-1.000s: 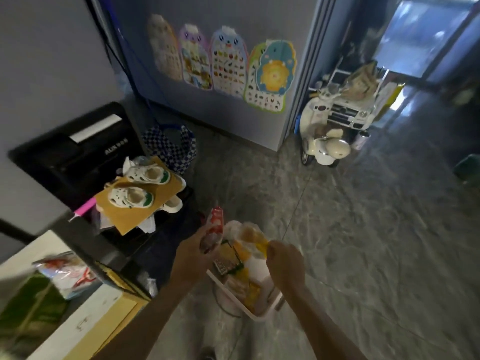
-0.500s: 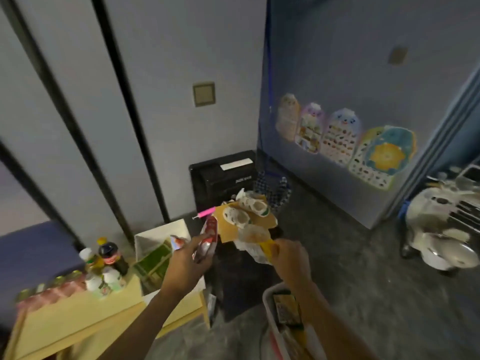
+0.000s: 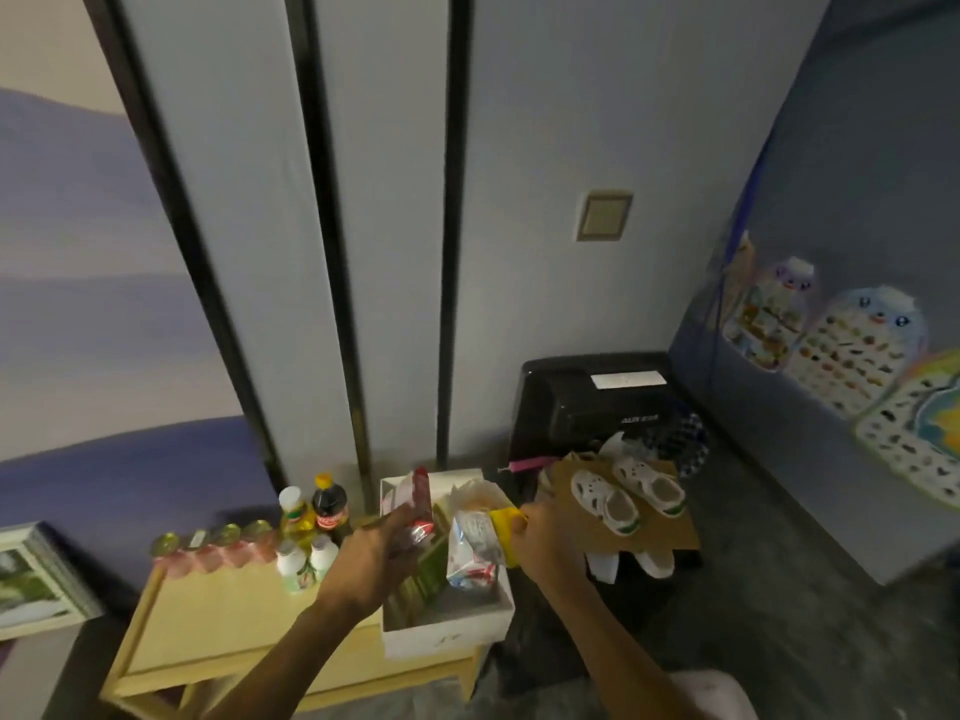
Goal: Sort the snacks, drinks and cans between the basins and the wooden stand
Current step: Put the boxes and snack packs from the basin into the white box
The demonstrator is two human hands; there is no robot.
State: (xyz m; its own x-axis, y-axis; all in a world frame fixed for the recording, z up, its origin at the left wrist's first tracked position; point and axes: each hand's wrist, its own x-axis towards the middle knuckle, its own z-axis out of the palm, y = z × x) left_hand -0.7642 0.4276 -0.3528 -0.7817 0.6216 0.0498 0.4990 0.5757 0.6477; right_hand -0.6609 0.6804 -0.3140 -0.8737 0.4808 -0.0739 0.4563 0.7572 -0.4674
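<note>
My left hand (image 3: 371, 561) grips a red and white snack packet (image 3: 418, 504) over the white box (image 3: 447, 628) on the wooden stand (image 3: 228, 610). My right hand (image 3: 550, 543) holds a yellow-edged snack bag (image 3: 480, 532) above the same box. Green packets (image 3: 428, 574) lie inside the box. On the stand's far side stand a row of pink cans (image 3: 218, 548), a cola bottle (image 3: 330, 504), a yellow drink bottle (image 3: 294, 511) and two small white bottles (image 3: 306, 561).
A black case (image 3: 592, 397) stands against the wall, right of the stand. In front of it, white shoes (image 3: 623, 493) rest on brown cardboard. A framed picture (image 3: 36, 579) leans at the far left. Animal charts (image 3: 831, 345) hang on the right-hand wall.
My view swung left from the floor basin to the wooden stand. Both hands carried their packets over and now hold them above the white box.
</note>
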